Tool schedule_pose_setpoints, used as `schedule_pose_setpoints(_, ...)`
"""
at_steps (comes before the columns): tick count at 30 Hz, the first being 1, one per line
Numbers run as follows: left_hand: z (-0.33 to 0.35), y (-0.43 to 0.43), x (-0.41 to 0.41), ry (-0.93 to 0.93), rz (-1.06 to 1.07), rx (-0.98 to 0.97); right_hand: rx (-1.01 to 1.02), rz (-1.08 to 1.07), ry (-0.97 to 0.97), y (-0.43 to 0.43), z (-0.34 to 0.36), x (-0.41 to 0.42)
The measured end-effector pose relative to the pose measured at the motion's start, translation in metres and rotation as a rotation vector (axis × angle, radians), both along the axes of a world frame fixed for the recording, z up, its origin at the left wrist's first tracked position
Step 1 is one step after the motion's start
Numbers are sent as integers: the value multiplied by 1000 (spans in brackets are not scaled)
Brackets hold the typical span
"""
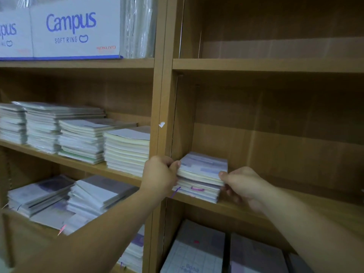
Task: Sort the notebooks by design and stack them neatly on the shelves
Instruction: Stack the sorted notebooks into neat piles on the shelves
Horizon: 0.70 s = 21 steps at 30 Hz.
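Note:
A small stack of pale lilac notebooks (202, 170) rests at the left end of the middle shelf (275, 211) in the right-hand bookcase. My left hand (160, 174) grips the stack's left side, thumb on the top cover. My right hand (241, 186) holds its right front corner, thumb on top and fingers beneath the upper notebooks. A pink ribbon marker pokes out of the lower notebooks. The upper part of the stack sits slightly skewed over the lower part.
The left bookcase holds several notebook stacks (82, 138) on its middle shelf and looser piles (65, 198) below. Campus Soft Ring boxes (72, 28) stand on its top shelf. More notebooks (197, 251) lie under the right middle shelf. A wooden upright (163, 115) divides the cases.

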<state>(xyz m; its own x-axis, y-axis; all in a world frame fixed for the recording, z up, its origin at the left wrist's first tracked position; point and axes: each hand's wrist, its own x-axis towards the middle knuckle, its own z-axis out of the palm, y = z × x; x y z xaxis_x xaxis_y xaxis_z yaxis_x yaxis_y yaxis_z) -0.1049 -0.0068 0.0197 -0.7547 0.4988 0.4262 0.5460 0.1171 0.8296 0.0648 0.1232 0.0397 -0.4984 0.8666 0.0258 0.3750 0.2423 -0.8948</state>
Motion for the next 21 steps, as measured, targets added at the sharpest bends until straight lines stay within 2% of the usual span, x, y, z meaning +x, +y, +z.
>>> schedule_pose_setpoints(3,-4,-8,-1,190,48,-66,-28,-18,35,-3,-7,2)
schedule_pose_setpoints(6,-17,-23,-5,305,67,-1,-1,7,38,-7,-12,7)
schedule_pose_setpoints(11,-49,-37,-6,90,-78,108,151,64,80,-9,-27,18)
schedule_pose_setpoints(14,-58,-29,-4,-62,-81,229,209,193,131,-13,-40,17)
schedule_pose_setpoints(16,-64,-22,-1,-141,-94,277,268,203,136,-10,-48,15)
schedule_pose_setpoints(21,-71,-12,3,-188,-114,316,385,155,124,-3,-56,9)
